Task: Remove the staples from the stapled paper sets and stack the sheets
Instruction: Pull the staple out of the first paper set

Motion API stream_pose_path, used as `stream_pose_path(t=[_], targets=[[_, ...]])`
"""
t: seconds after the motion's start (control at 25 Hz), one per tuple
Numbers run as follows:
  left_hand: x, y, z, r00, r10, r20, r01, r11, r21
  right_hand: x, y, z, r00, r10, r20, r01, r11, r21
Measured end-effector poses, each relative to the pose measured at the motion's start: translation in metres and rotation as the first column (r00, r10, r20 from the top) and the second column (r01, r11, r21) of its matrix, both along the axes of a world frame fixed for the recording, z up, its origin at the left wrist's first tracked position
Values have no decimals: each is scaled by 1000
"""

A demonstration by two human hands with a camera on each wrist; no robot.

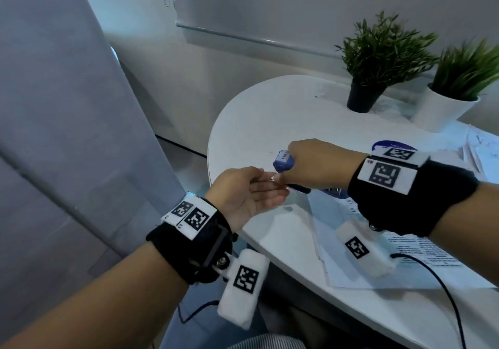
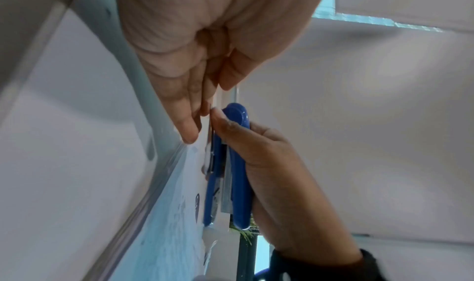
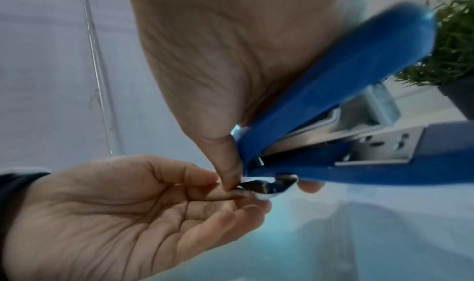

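gripping a blue stapler (image 1: pixel 283 162), the right hand (image 1: pixel 316 164) is held above the white round table (image 1: pixel 251 122), with its fingers wrapped round the body of the tool and its thumb lying along the hinge end. in the right wrist view the stapler (image 3: pixel 341 111) is seen partly sprung, with the metal remover tab (image 3: pixel 266 186) at its rear end pointed toward 9 o'clock. the left hand (image 1: pixel 248 195) is held palm up at 8 o'clock of the right hand, its fingers relaxed and only slightly bent, nothing being clasped in them; the fingertips (image 3: pixel 252 208) are placed just under the metal tab, touching or nearly touching it. whether a staple lies between tab and fingers cannot be told, as that spot is blurred.

the printed paper sheets (image 1: pixel 348 243) are laid flat on the table at 5 o'clock of the hands, partly covered by the right forearm and its wrist camera. more sheets (image 1: pixel 483 151) are seen at 3 o'clock, by the table's far right side. a plant in a black pot (image 1: pixel 364 97) and a plant in a white pot (image 1: pixel 445 111) are stood side by side at 1 o'clock.
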State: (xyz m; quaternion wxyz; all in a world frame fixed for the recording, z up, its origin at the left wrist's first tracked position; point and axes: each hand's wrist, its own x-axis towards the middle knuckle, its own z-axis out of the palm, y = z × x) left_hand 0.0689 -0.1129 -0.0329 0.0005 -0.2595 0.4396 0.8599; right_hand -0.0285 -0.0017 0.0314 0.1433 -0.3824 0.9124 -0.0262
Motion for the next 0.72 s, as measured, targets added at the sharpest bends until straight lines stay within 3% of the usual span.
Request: stream_pose_path(t=[0.08, 0.24, 0.48, 0.72], targets=[[6, -6, 2, 1000, 1, -17, 2, 984, 177, 4, -11, -3, 999, 45, -7, -45, 999, -7], [11, -14, 0, 998, 46, -34, -35, 963, 269, 9, -24, -6, 994, 101, -33, -101, 995, 11], [14, -22, -3, 1000, 19, -20, -14, 972, 235, 15, -30, -5, 989, 71, -130, -66, 997, 48], [17, -34, -12, 998, 56, -5, -56, 998, 36, 19, -36, -3, 980, 101, -171, -94, 994, 46]])
